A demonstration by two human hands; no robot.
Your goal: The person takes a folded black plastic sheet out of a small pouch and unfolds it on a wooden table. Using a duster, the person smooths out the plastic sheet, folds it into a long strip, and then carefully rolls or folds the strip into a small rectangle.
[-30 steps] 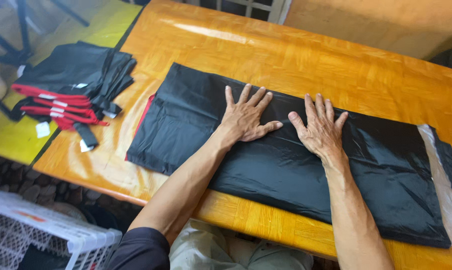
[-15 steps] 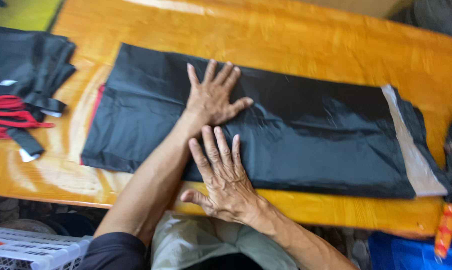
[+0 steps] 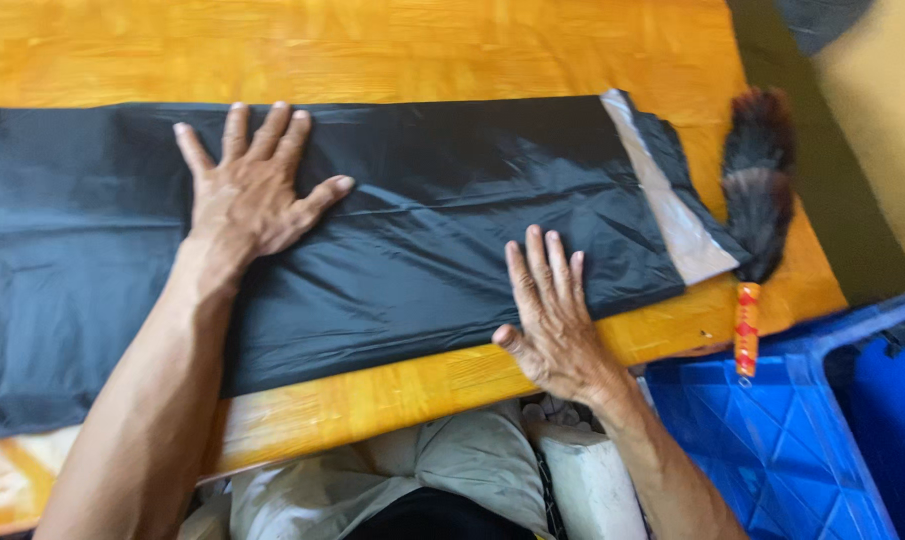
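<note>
Both hands lie flat, fingers spread, holding nothing: left hand (image 3: 255, 190) on the middle of the black garment (image 3: 422, 230) spread across the tabletop (image 3: 372, 45), right hand (image 3: 550, 312) on its near edge.

Right hand (image 3: 552, 310) sliding rightward along near edge of black garment (image 3: 422, 240), parting from left hand (image 3: 252, 190). View swinging right: feather duster (image 3: 757, 200), blue crate (image 3: 772, 440) entering; folded stack leaving at left.
</note>
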